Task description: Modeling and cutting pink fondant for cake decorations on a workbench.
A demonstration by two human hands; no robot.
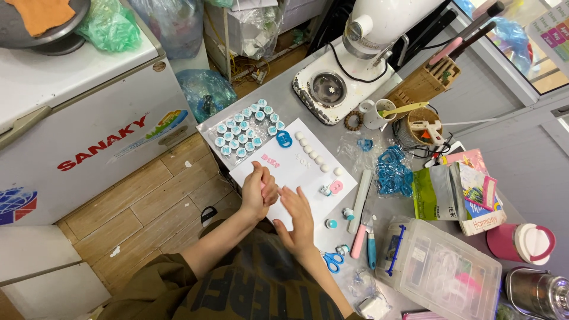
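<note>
At the near edge of the desk [308, 101], both hands work over a white sheet [296, 169]. The left hand [258, 192] is curled, its grip closed on a small pink piece that barely shows between the fingertips. The right hand [298, 216] lies flat and open on the sheet, palm down, holding nothing.

Step in hand, as judged: shaping a small pink piece, to match the pink letters [271, 160] already lying on the sheet. Any placing beside them would call for a light, precise touch, as a row of white balls [314, 154] lies near.

Packages and labels:
- Clear bag of round blue-and-white caps [246, 129], at the far left of the sheet.
- Green pouch [431, 192], right of a heap of blue cutters [393, 172].
- White printed packet [481, 201], just beside the pouch.
- Clear lidded box [441, 269], at the near right.
</note>
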